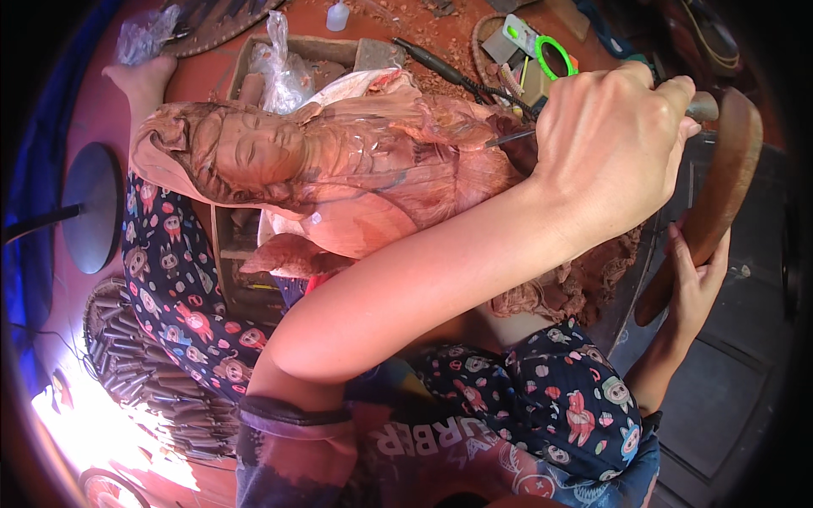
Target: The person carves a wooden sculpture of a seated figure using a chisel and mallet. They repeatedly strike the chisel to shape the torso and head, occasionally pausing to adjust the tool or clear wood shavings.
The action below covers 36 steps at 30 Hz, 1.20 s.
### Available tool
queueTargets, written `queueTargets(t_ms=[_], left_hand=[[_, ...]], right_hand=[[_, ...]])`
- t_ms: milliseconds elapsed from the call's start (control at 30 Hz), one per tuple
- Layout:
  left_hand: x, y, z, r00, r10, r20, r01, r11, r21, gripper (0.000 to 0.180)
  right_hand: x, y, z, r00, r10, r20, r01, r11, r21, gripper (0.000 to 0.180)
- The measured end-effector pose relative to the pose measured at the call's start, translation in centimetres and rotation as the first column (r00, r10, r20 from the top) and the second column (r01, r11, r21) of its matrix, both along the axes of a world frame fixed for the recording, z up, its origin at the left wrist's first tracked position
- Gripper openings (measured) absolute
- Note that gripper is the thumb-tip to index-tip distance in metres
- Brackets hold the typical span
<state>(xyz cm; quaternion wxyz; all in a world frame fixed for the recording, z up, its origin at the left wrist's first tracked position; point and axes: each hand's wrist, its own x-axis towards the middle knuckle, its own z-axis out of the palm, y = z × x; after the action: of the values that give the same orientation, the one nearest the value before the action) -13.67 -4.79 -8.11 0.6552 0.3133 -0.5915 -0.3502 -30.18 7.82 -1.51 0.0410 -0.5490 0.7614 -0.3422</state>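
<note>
A carved reddish-brown wooden statue [356,161] of a hooded figure lies on its back, its head to the left. My left hand [614,140] reaches across it, closed around a chisel [512,136]. The thin dark blade points left onto the carved folds, and the butt of the handle sticks out past my fingers on the right. My right hand [696,275], low at the right, grips a curved wooden mallet [724,199]. The mallet stands near upright, its upper end close beside the chisel's butt. My left forearm hides part of the statue's lower side.
Under the statue is a wooden box [334,52] with a plastic bag [284,72]. At the left lies a basket full of chisels [161,381], near a round black stand base [93,207]. A corded rotary tool [436,63] and green-rimmed round item [555,57] lie beyond, among wood chips.
</note>
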Motion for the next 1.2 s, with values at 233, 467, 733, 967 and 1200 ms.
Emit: queueTargets(t_ms=[233, 467, 733, 967, 1200], left_hand=[[0.3, 0.1, -0.3, 1.000, -0.002, -0.029, 0.000, 0.998, -0.058, 0.020], [0.2, 0.3, -0.3, 0.997, -0.003, -0.077, -0.006, 0.993, -0.115, 0.021], [0.4, 0.6, -0.5, 0.986, 0.014, -0.167, -0.039, 0.988, -0.149, 0.023], [1.1, 1.1, -0.6, 0.980, -0.032, -0.195, -0.006, 0.982, -0.191, 0.024], [1.5, 1.3, -0.6, 0.976, -0.043, -0.214, -0.010, 0.972, -0.236, 0.026]], right_hand=[[-0.5, 0.9, 0.1, 0.999, 0.024, -0.023, -0.023, 1.000, 0.018, 0.050], [-0.6, 1.6, 0.4, 1.000, -0.023, -0.008, 0.023, 1.000, -0.007, 0.054], [0.0, 2.1, -0.3, 0.974, 0.037, -0.225, -0.062, 0.992, -0.107, 0.048], [0.8, 2.8, 0.2, 0.981, 0.025, -0.191, -0.057, 0.985, -0.165, 0.041], [1.1, 2.9, 0.2, 0.938, 0.028, -0.346, -0.114, 0.967, -0.228, 0.034]])
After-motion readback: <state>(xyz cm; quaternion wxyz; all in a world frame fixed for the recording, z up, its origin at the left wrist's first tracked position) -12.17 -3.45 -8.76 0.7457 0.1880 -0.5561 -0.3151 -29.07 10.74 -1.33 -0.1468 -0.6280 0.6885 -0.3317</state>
